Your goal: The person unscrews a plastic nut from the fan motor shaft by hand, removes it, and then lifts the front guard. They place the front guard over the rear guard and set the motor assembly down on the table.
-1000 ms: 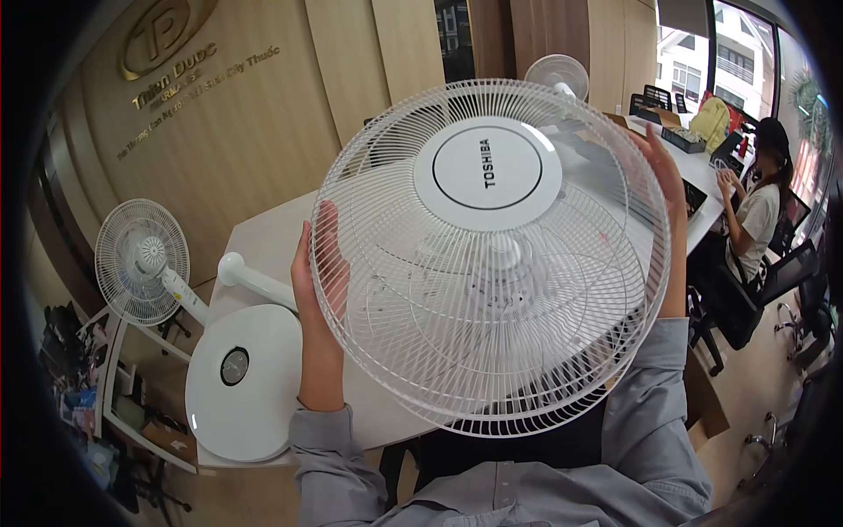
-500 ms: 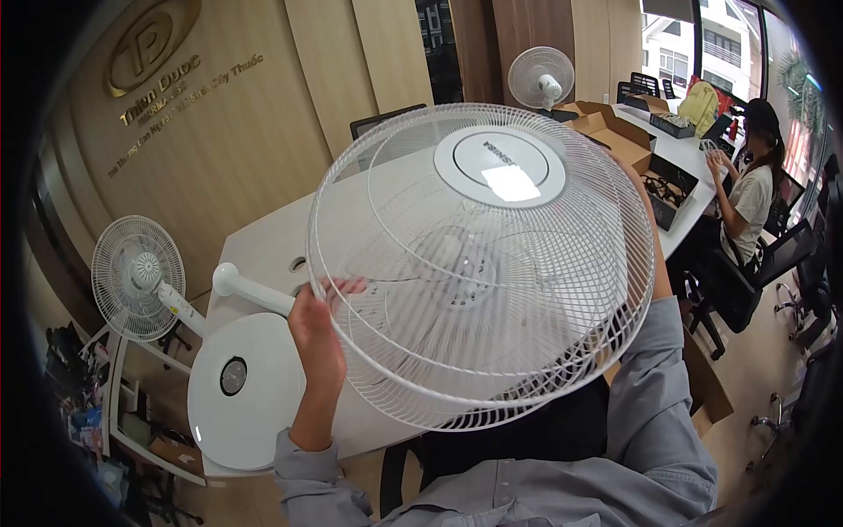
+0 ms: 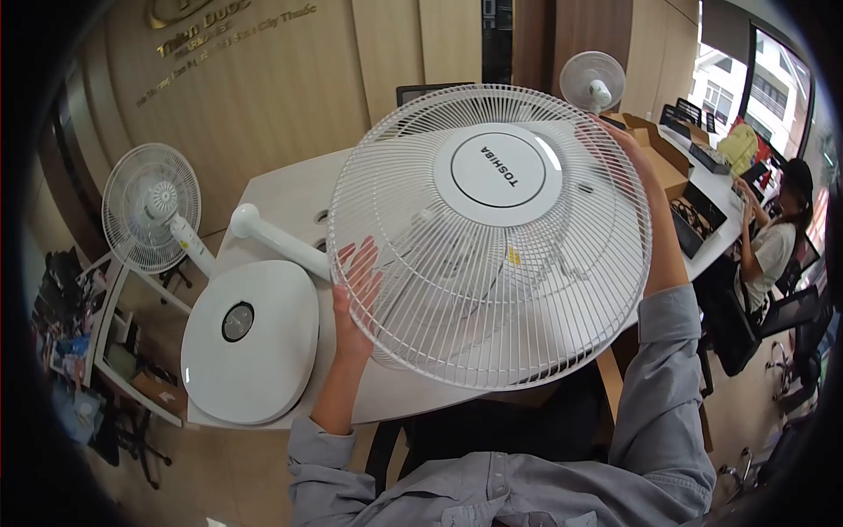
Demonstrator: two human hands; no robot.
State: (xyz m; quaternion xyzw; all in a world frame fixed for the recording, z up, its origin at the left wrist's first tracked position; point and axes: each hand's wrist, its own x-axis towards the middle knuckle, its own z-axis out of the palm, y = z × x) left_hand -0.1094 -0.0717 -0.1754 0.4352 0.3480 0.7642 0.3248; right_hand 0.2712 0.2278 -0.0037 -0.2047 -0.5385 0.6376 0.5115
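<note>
Both hands hold the fan grille (image 3: pixel 492 237): left hand (image 3: pixel 356 290) open-fingered behind wires, right hand (image 3: pixel 637 176) mostly hidden.

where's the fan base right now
In the head view, the round white fan base lies on the table's near left corner, just left of the left hand.

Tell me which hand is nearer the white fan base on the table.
Left. The left hand sits just right of the fan base; the right hand is across the fan guard, far side.
</note>
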